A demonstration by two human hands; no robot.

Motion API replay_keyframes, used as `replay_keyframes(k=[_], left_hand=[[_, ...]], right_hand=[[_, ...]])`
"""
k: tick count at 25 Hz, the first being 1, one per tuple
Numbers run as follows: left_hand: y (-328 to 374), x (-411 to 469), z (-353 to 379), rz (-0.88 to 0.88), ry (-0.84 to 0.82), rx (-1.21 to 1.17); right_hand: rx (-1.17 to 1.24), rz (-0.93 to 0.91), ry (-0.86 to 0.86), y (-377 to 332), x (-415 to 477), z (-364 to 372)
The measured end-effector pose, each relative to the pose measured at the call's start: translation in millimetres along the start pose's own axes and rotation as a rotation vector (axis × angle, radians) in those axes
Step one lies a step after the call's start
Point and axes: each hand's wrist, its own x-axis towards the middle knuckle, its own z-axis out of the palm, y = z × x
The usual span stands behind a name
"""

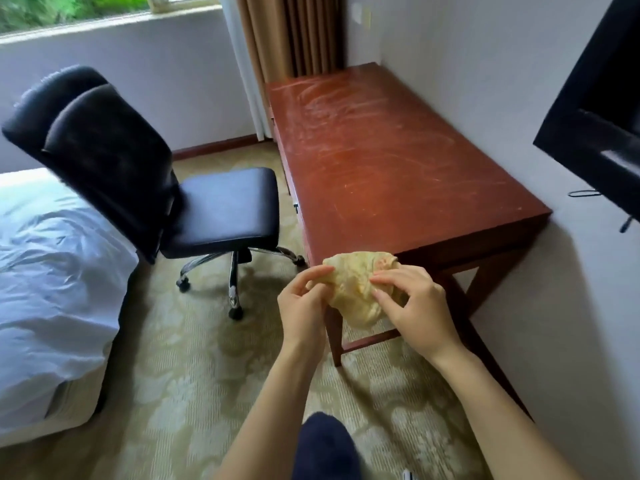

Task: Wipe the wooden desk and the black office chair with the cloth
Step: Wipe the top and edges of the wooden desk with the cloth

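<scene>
Both hands hold a yellow cloth up in the air, just off the near end of the desk. L hand pinches its left side w/ bent fingers. R hand grips the right side, fingers curled over it. Desk sits on the right by the wall, streaks on top. Black chair is to the left, near the bed.

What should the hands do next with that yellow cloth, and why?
Probably lower the cloth onto the near end of the desk and start a stroke. Both the left hand and the right hand hold it bunched in the air just before that end, the desk top shows pale streaks, and the chair stands further off to the left.
</scene>
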Motion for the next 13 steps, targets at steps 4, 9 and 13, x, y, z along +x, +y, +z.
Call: replay_keyframes(k=[4,9,13], left_hand=[[5.0,84.2,-6.4,-0.136,-0.085,0.018],[13.1,162.0,9.6,-0.559,-0.275,-0.043],[18.3,202.7,28.6,-0.845,-0.394,0.029]], right_hand=[[0.014,0.043,0.108,1.4,52.0,39.2],[0.28,0.195,0.174,15.5,110.1,61.5],[0.583,0.348,0.147,49.5,147.4,61.2]])
